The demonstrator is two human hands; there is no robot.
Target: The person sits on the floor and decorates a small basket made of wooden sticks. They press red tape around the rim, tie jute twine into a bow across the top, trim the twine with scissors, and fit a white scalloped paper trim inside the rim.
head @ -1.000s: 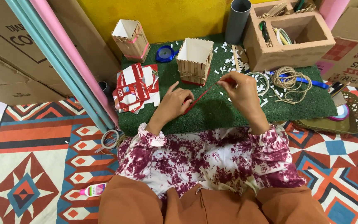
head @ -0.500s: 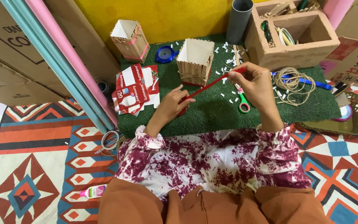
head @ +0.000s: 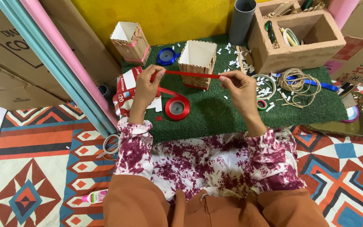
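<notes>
While both hands pinch it taut, left hand and right hand, the red ribbon runs left-right before the stick box.

Bright, even light fills the scene, and colours look strong and saturated. Shadows are soft: a faint one lies on the green mat under the right hand. There is no harsh glare. Focus is sharp throughout, with slight wide-angle bending of the rolled tubes at the left edge.
</notes>
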